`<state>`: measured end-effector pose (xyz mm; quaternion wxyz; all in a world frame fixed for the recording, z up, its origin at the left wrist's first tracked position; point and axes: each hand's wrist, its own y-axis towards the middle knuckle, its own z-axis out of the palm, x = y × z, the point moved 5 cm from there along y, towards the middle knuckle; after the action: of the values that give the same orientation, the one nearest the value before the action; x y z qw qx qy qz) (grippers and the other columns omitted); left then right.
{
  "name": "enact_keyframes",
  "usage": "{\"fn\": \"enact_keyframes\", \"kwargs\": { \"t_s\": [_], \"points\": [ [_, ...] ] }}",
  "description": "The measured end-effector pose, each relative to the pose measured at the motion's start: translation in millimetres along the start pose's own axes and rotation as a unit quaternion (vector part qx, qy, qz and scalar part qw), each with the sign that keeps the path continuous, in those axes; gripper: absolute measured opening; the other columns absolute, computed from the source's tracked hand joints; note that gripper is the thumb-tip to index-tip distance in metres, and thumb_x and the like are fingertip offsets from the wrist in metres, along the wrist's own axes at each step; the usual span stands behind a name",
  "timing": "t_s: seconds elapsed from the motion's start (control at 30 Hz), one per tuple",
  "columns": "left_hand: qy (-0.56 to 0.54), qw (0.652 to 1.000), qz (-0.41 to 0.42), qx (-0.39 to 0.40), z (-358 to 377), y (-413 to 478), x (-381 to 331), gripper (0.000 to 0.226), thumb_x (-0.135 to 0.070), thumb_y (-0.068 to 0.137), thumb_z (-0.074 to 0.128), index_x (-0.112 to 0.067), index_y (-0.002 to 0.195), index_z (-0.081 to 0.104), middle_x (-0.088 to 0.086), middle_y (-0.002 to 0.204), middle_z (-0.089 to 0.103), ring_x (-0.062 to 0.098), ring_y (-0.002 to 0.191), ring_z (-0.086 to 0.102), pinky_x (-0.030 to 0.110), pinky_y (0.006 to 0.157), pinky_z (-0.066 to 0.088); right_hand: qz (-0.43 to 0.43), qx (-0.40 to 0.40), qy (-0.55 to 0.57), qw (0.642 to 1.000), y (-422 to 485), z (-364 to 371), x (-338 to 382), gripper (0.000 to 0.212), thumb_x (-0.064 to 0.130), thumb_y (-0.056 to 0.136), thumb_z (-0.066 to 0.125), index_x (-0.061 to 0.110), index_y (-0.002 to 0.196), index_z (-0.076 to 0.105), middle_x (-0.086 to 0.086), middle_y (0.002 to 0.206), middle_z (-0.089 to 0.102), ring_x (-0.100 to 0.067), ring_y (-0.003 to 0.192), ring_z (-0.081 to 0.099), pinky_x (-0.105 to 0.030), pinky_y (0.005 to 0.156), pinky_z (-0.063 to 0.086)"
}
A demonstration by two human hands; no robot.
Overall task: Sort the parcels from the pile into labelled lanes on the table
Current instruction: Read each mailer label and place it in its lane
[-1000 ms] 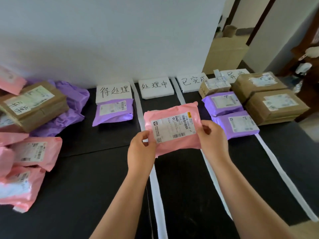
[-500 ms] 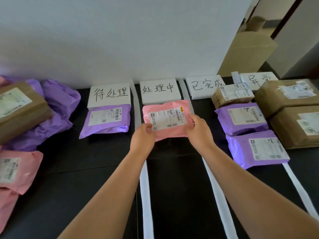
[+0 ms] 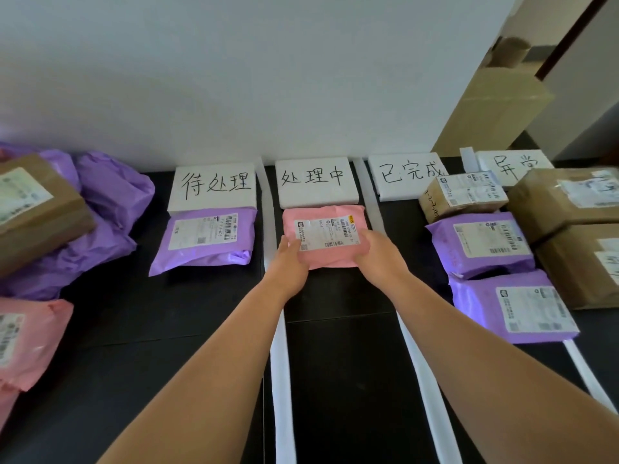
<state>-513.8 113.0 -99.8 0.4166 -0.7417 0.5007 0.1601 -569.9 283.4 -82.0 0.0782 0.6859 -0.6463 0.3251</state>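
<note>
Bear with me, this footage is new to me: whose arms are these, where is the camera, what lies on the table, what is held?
No machine here: the arms belong to a person wearing a wide-angle camera on the head, so the picture looks forward and down. The left hand and right hand each have a grip on a near corner of a flat pink plastic mailer bag in the second lane of the black table. White foam strips divide the lanes; handwritten white signs head them. A purple plastic mailer lies in the first lane, a small cardboard box and two purple mailers in the third, large brown boxes far right. The unsorted pile is at the left.
</note>
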Motion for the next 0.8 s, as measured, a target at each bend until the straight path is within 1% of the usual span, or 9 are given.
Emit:
{"fn": "enact_keyframes", "kwargs": {
  "t_s": [0.07,0.1,0.17,0.3,0.4,0.5,0.57,0.73,0.8],
  "points": [
    [0.029,1.0,0.003,-0.007,-1.6,-7.2,-0.7,0.059,-0.006,0.1,0.039,-0.015,0.156,0.023,0.006,0.165,0.006,0.028,0.148,0.024,0.034,0.113,0.031,-0.001,-0.015,0.003,1.0,-7.8,-5.4,0.5,0.038,0.01,0.095,0.054,0.021,0.131,0.056,-0.002,0.126,0.06,-0.019,0.102,0.061,-0.031,0.079,0.054],
    [0.032,0.999,0.004,-0.014,-3.1,-11.6,-0.9,0.058,-0.007,0.1,0.04,-0.015,0.156,0.023,0.006,0.166,0.005,0.028,0.147,0.026,0.035,0.111,0.033,0.0,-0.022,0.006,1.0,-12.2,-8.0,0.2,0.039,0.01,0.096,0.054,0.019,0.133,0.055,-0.003,0.128,0.059,-0.02,0.105,0.061,-0.029,0.079,0.052],
    [0.032,0.999,0.01,-0.028,-6.7,-23.8,-3.4,0.058,-0.011,0.1,0.04,-0.018,0.155,0.027,0.004,0.165,0.007,0.028,0.144,0.031,0.037,0.107,0.039,0.0,-0.031,0.006,0.999,-22.9,-13.6,0.0,0.04,0.009,0.098,0.053,0.015,0.137,0.053,-0.005,0.133,0.057,-0.023,0.112,0.06,-0.027,0.08,0.047],
    [0.058,0.996,0.018,-0.065,-10.8,-60.9,-12.0,0.053,-0.014,0.101,0.044,-0.012,0.153,0.031,0.01,0.163,0.017,0.03,0.149,0.022,0.038,0.117,0.026,-0.012,-0.027,0.013,0.999,-45.0,-22.4,6.0,0.045,0.013,0.099,0.056,0.014,0.143,0.049,-0.007,0.142,0.052,-0.023,0.124,0.055,-0.028,0.089,0.045],
    [0.074,0.993,0.01,-0.091,-12.8,-99.6,-14.4,0.052,-0.014,0.101,0.045,-0.011,0.152,0.034,0.012,0.162,0.021,0.03,0.147,0.025,0.038,0.117,0.025,-0.043,-0.016,0.012,0.999,-63.9,-26.7,17.3,0.047,0.017,0.099,0.055,0.017,0.145,0.047,-0.006,0.145,0.05,-0.022,0.126,0.053,-0.033,0.097,0.045],
    [0.075,0.991,-0.004,-0.106,-17.2,-132.9,-8.8,0.053,-0.014,0.102,0.044,-0.012,0.153,0.032,0.009,0.163,0.018,0.028,0.149,0.022,0.038,0.118,0.026,-0.076,-0.011,0.005,0.997,-83.1,-27.4,34.8,0.044,0.018,0.1,0.053,0.017,0.144,0.048,-0.005,0.145,0.05,-0.021,0.126,0.053,-0.029,0.093,0.044],
    [0.086,0.99,-0.026,-0.11,-22.5,-150.5,-1.7,0.054,-0.017,0.103,0.044,-0.016,0.155,0.028,0.005,0.165,0.014,0.022,0.15,0.021,0.035,0.117,0.029,-0.093,-0.006,0.0,0.996,-96.0,-24.0,46.1,0.043,0.019,0.101,0.052,0.018,0.144,0.049,-0.005,0.146,0.05,-0.021,0.127,0.051,-0.025,0.088,0.039],
    [0.099,0.984,-0.056,-0.137,-45.0,-197.4,21.8,0.057,-0.02,0.103,0.047,-0.021,0.156,0.024,0.001,0.165,0.012,0.02,0.149,0.023,0.037,0.117,0.033,-0.108,-0.002,0.024,0.994,-141.4,-10.0,70.3,0.041,0.019,0.1,0.057,0.016,0.14,0.053,-0.005,0.147,0.049,-0.022,0.134,0.047,-0.026,0.094,0.038],
    [0.102,0.982,-0.056,-0.151,-57.0,-215.8,35.7,0.056,-0.021,0.104,0.046,-0.021,0.156,0.024,0.001,0.165,0.012,0.021,0.149,0.024,0.038,0.117,0.033,-0.113,0.0,0.026,0.993,-163.3,-2.2,82.2,0.041,0.02,0.099,0.059,0.017,0.14,0.053,-0.004,0.145,0.051,-0.021,0.13,0.05,-0.023,0.089,0.036]
  ]
}}
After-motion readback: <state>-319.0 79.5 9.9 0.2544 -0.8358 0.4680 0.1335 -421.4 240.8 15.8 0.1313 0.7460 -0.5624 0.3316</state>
